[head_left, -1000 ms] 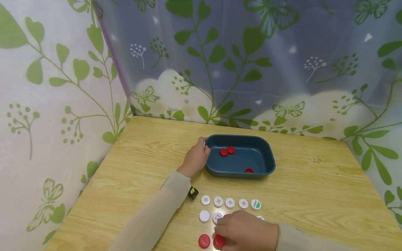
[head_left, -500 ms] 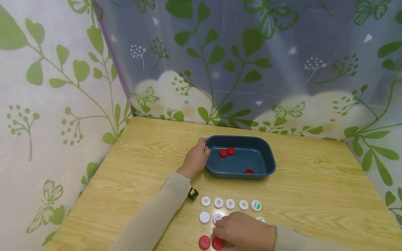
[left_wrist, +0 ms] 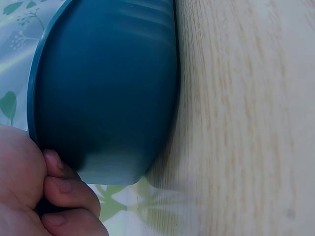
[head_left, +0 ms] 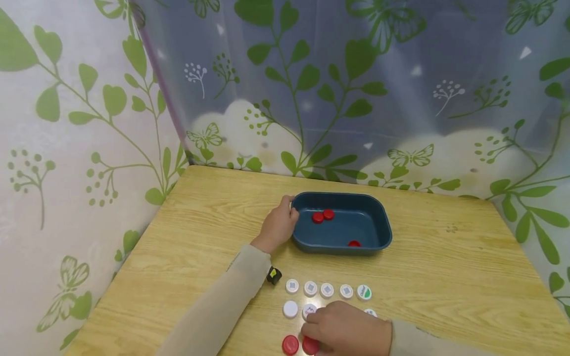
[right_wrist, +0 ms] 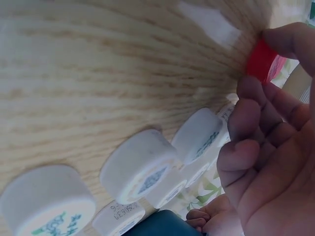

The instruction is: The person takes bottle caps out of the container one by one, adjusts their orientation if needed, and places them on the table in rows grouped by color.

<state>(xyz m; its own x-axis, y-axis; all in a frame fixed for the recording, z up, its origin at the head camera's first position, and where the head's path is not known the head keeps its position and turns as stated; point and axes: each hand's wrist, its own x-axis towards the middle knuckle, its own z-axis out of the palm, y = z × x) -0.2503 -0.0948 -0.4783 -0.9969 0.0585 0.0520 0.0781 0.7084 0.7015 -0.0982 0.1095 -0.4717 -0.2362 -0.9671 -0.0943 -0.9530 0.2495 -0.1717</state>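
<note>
My left hand grips the left end of a dark blue plastic tub, its fingers curled at the rim in the left wrist view. Inside the tub lie red bottle caps, two together at the left and one by the near wall. Low in the head view, my right hand pinches another red bottle cap between thumb and fingertips, right at the tabletop. One more red cap lies just left of it. The right hand hides part of the rows of caps.
Several white bottle caps stand in a row between tub and right hand. A second row of white caps runs nearer, partly under the right hand. The wooden table meets a leaf-patterned curtain at the back.
The right hand has shifted very slightly left at the red cap, its fingers still on it. The left hand and the tub have kept their place.
</note>
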